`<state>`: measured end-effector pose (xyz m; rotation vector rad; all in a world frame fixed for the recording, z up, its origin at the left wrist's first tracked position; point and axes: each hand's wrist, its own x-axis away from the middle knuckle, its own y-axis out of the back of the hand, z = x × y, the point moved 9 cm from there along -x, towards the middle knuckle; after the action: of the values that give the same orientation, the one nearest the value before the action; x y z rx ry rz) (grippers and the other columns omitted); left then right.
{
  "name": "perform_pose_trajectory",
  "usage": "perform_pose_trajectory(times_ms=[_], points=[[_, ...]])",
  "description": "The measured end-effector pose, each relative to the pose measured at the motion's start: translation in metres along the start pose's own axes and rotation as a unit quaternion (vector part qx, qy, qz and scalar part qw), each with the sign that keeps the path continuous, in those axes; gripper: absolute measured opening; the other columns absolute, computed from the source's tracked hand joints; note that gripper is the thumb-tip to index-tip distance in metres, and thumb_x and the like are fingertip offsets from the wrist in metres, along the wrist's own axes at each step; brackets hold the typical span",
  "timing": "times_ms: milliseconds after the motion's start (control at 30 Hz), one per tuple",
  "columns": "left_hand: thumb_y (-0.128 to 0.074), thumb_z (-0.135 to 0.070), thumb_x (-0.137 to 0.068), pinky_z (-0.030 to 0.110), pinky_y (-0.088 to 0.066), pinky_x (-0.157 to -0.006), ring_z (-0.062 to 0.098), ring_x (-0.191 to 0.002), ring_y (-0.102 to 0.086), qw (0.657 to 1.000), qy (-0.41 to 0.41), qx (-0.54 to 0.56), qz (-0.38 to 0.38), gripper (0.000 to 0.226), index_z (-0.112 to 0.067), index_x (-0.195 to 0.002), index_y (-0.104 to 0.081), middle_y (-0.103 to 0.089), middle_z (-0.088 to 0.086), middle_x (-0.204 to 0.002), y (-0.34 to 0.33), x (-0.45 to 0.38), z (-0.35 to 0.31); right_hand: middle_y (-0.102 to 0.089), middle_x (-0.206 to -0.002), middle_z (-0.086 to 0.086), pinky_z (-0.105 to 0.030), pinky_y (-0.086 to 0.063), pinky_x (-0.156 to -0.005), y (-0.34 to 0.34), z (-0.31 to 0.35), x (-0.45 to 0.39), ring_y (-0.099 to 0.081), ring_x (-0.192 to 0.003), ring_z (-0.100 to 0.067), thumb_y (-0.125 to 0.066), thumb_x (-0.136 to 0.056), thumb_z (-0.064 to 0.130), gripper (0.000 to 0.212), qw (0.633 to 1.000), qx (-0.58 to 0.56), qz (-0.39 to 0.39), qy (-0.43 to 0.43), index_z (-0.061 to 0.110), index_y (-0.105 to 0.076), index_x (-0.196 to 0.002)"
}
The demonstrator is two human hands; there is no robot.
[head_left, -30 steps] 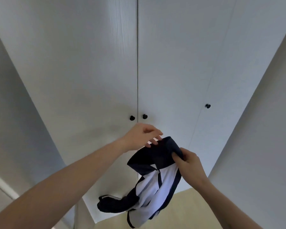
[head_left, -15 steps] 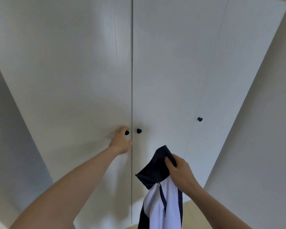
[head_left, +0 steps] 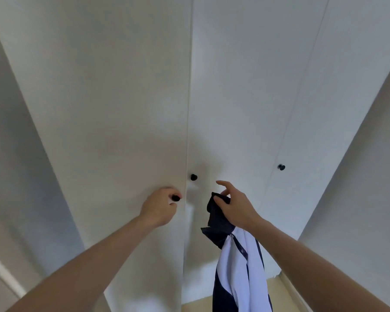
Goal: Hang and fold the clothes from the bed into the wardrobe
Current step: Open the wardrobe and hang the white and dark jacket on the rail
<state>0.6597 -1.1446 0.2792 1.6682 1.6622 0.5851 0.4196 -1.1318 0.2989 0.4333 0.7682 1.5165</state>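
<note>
Left grip (head_left: 160,208) clamps one knob (head_left: 175,197) (three knobs total); right grip (head_left: 234,207) pinches one jacket (head_left: 239,262).

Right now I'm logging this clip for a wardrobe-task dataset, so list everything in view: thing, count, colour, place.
wardrobe doors: three visible, white, filling the middle of the view; the left one looks pulled slightly ajar
door knobs: three, black; one on the middle door near the seam, one on the right door, one in the left hand's grip
jacket: one, white with dark navy panels and collar, hanging from the right hand, lower centre-right
walls: pale grey-white, either side of the wardrobe
floor: light tan, strip at bottom right
left hand: one, bare, gripping the left door's knob
right hand: one, bare, pinching the jacket's dark collar, forefinger stretched towards the middle door
</note>
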Motion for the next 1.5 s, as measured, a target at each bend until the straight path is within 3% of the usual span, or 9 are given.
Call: perform_pose_trajectory(times_ms=[167,400,700,833,933,1233,1333,1400,1500], points=[[-0.061,-0.013,-0.085,0.021,-0.049,-0.071,-0.002,-0.068,-0.062,0.996,0.029,0.048,-0.074,0.031,-0.042,-0.092,-0.07,-0.066,-0.029,-0.094,0.008,0.077,0.003,-0.059,-0.129,0.0,-0.029,-0.041,-0.088,-0.02,0.013,-0.045,-0.06,-0.102,-0.019,-0.05,-0.105,0.034,0.059,0.99,0.11,0.047,0.077,0.035,-0.026,-0.158],[-0.064,-0.023,-0.085,0.02,-0.047,-0.062,0.002,-0.064,-0.062,0.98,0.123,0.016,-0.155,0.028,-0.05,-0.085,-0.065,-0.065,-0.035,-0.086,0.039,0.17,0.015,-0.051,-0.142,-0.013,-0.037,-0.048,-0.079,-0.057,0.01,-0.083,-0.063,-0.103,-0.037,-0.046,-0.104,0.026,0.053,0.967,0.202,0.097,0.123,0.036,-0.032,-0.154],[-0.058,-0.023,-0.082,0.023,-0.04,-0.05,0.011,-0.044,-0.049,0.93,0.285,-0.059,-0.226,0.009,-0.029,-0.078,-0.064,-0.057,-0.01,-0.049,0.092,0.271,0.047,-0.05,-0.145,-0.012,-0.043,-0.051,-0.083,-0.076,0.005,-0.097,-0.062,-0.109,-0.042,-0.048,-0.098,0.014,0.055,0.974,0.18,0.074,0.115,0.025,-0.037,-0.151],[-0.049,-0.018,-0.082,0.025,-0.041,-0.051,0.013,-0.057,-0.059,0.906,0.343,-0.111,-0.223,0.018,-0.029,-0.083,-0.063,-0.062,-0.006,-0.059,0.114,0.301,0.062,-0.054,-0.141,-0.01,-0.042,-0.05,-0.091,-0.077,0.004,-0.107,-0.061,-0.113,-0.039,-0.052,-0.088,0.006,0.059,0.983,0.131,0.093,0.084,0.024,-0.047,-0.143],[-0.047,-0.013,-0.089,0.029,-0.041,-0.054,0.016,-0.063,-0.059,0.889,0.361,-0.141,-0.245,0.019,-0.024,-0.092,-0.062,-0.062,-0.008,-0.07,0.128,0.318,0.07,-0.064,-0.128,-0.007,-0.034,-0.046,-0.085,-0.071,0.002,-0.098,-0.063,-0.108,-0.033,-0.054,-0.082,0.003,0.052,0.99,0.087,0.084,0.072,0.024,-0.055,-0.13],[-0.05,-0.01,-0.093,0.038,-0.044,-0.07,0.04,-0.089,-0.063,0.874,0.349,-0.17,-0.291,0.024,-0.012,-0.116,-0.054,-0.066,0.015,-0.101,0.148,0.355,0.087,-0.067,-0.113,-0.002,-0.035,-0.044,-0.076,-0.042,-0.026,0.013,-0.061,-0.086,-0.028,-0.048,-0.089,-0.004,0.042,0.996,-0.049,-0.041,0.069,0.026,-0.051,-0.118],[-0.053,-0.01,-0.089,0.045,-0.05,-0.07,0.042,-0.084,-0.063,0.871,0.367,-0.134,-0.296,0.019,-0.017,-0.102,-0.041,-0.063,0.014,-0.094,0.145,0.367,0.09,-0.064,-0.108,0.008,-0.032,-0.043,-0.067,-0.027,-0.039,0.046,-0.061,-0.075,-0.022,-0.056,-0.085,0.0,0.043,0.995,-0.069,-0.058,0.039,0.034,-0.047,-0.11],[-0.059,-0.007,-0.084,0.047,-0.05,-0.073,0.045,-0.086,-0.062,0.873,0.373,-0.11,-0.294,0.03,-0.017,-0.1,-0.036,-0.058,0.015,-0.1,0.138,0.373,0.093,-0.063,-0.103,0.012,-0.027,-0.041,-0.058,-0.015,-0.049,0.065,-0.062,-0.068,-0.013,-0.063,-0.083,0.004,0.044,0.993,-0.086,-0.074,0.025,0.037,-0.045,-0.106],[-0.065,-0.01,-0.083,0.048,-0.047,-0.08,0.051,-0.101,-0.061,0.877,0.387,-0.107,-0.263,0.057,-0.008,-0.13,-0.033,-0.052,0.022,-0.128,0.128,0.381,0.102,-0.063,-0.093,0.019,-0.022,-0.038,-0.057,0.006,-0.062,0.094,-0.059,-0.066,0.001,-0.068,-0.079,0.009,0.045,0.988,-0.102,-0.119,0.003,0.039,-0.045,-0.102]])
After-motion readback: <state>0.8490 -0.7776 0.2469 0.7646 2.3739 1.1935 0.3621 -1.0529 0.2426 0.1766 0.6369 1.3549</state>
